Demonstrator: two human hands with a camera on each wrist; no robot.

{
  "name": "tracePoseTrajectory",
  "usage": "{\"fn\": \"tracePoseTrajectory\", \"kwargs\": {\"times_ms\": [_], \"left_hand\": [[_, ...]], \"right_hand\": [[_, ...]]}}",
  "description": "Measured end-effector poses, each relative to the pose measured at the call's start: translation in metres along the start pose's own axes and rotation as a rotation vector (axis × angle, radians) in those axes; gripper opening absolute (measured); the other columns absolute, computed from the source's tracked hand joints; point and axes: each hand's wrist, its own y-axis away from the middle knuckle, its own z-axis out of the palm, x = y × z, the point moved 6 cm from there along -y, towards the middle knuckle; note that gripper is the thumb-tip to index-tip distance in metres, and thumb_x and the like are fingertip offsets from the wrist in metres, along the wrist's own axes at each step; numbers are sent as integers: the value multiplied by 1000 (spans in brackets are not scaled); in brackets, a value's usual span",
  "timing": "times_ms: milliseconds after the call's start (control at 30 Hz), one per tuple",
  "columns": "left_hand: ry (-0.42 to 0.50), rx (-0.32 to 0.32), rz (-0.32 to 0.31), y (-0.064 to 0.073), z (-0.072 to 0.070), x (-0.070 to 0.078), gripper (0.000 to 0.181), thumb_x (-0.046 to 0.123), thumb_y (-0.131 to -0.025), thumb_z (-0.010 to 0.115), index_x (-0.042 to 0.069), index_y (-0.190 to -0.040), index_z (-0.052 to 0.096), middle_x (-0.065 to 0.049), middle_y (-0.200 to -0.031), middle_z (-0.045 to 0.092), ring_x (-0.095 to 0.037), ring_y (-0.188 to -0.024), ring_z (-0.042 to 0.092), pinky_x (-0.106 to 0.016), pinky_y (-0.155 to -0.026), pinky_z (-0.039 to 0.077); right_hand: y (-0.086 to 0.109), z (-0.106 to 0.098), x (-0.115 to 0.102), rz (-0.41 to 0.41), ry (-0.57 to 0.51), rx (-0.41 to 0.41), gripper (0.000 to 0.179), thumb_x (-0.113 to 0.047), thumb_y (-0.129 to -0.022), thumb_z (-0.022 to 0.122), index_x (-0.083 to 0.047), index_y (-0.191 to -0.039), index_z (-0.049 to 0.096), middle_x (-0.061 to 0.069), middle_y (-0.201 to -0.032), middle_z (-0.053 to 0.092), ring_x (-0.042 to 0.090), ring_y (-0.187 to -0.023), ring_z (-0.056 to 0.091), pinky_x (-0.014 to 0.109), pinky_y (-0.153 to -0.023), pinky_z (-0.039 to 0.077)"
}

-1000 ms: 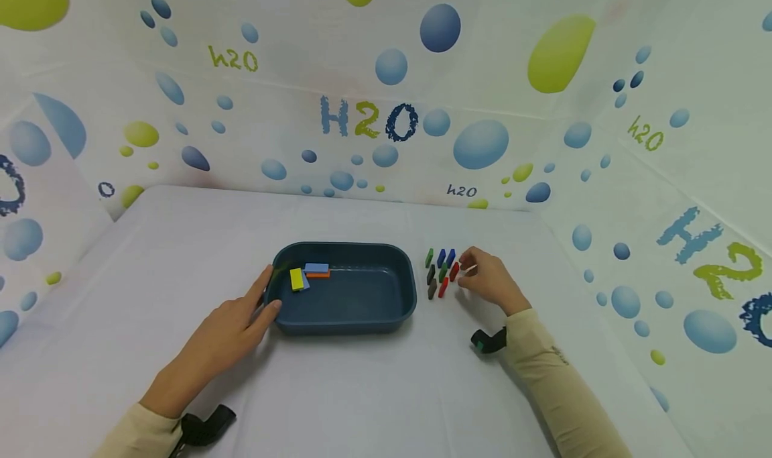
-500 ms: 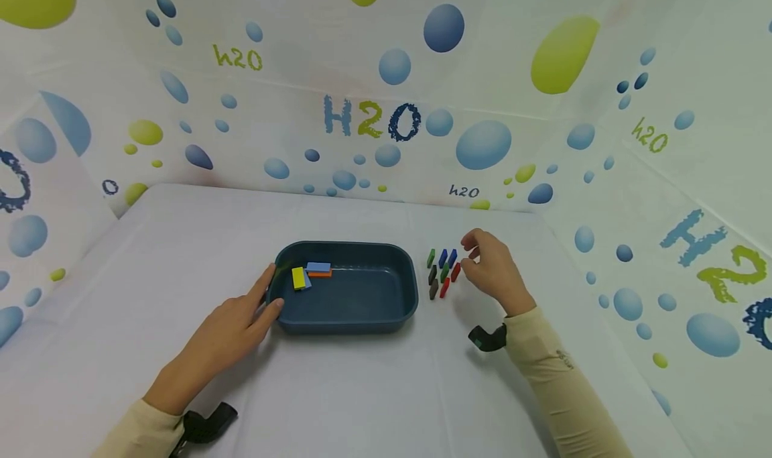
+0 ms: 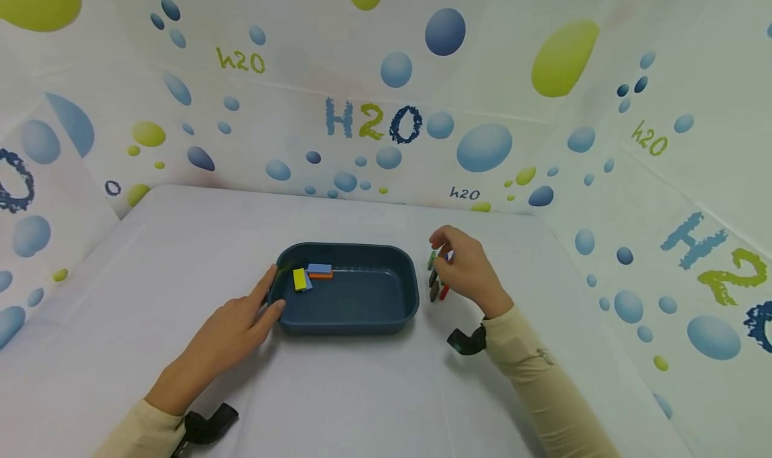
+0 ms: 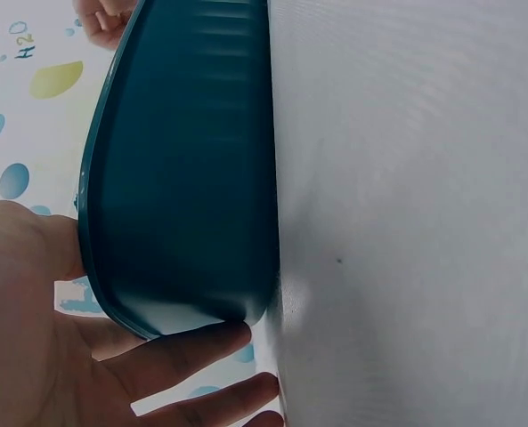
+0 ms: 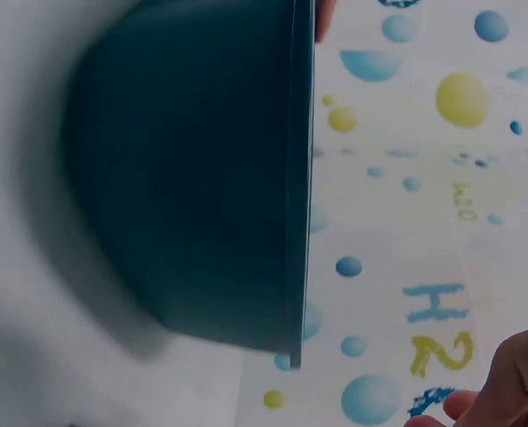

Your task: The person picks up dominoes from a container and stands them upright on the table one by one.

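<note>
A dark teal rectangular tray [image 3: 346,304] sits on the white table; in its left part lie thin flat blocks: a yellow block [image 3: 299,279], an orange block [image 3: 321,275] and two blue ones. My left hand [image 3: 232,330] touches the tray's left end with spread, mostly straight fingers; the left wrist view shows its thumb at the rim and fingers against the outer wall. My right hand [image 3: 470,270] hovers over small upright blocks, partly hiding them; thumb and index finger are apart, with nothing visible held. A green block [image 3: 431,260], a dark block [image 3: 434,290] and a red block [image 3: 445,292] show beside it.
White cloth covers the table [image 3: 362,391]. Behind and at both sides stand white walls [image 3: 289,76] printed with blue and green spots and lettering. A black wrist camera [image 3: 211,424] juts out below the left wrist, and another camera [image 3: 467,342] below the right.
My right hand has lifted from beside the red block, then moved left over the upright blocks, now covering several. My left hand has stayed at the tray, which keeps its place.
</note>
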Motion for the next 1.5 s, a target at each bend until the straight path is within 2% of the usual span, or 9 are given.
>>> {"fn": "tracePoseTrajectory", "kwargs": {"times_ms": [167,333,733,1100,1333,1500], "left_hand": [[-5,-2,1,-1,0,1,72,40,-111,49,3,-166,20,-37,-135,58,-53,-119,60,-67,-93,48],[-6,-8,-1,-1,1,1,73,39,-111,51,2,-165,19,-37,-134,58,-53,-118,60,-67,-92,48],[1,-1,1,1,2,4,72,39,-111,51,3,-166,21,-35,-135,59,-52,-119,60,-67,-94,48],[8,4,10,0,2,3,72,40,-111,49,4,-166,20,-35,-134,60,-52,-118,61,-67,-93,48],[8,-2,6,0,2,2,72,41,-111,49,6,-167,19,-34,-135,59,-50,-119,61,-66,-93,48],[3,-7,0,0,0,4,72,40,-111,50,5,-166,19,-35,-135,59,-50,-118,62,-66,-93,49]], "right_hand": [[-7,13,-19,-45,-45,-20,26,6,-86,61,-4,-110,66,7,-99,66,20,-86,63,38,-73,55],[-13,31,-33,-89,-70,-59,27,5,-87,63,-3,-112,67,13,-103,68,20,-86,63,37,-73,55],[-24,71,-58,-145,-92,-189,32,3,-88,62,1,-120,65,17,-112,68,22,-92,63,39,-82,54],[-33,108,-76,-105,-56,-366,39,-3,-94,71,2,-131,61,15,-125,65,30,-105,65,39,-91,53],[-33,124,-81,-85,-47,-406,41,-2,-94,74,0,-133,61,12,-130,65,23,-104,66,31,-90,53],[-35,135,-84,-55,-21,-446,44,-6,-95,75,-3,-136,61,10,-134,65,21,-109,66,28,-89,53]]}}
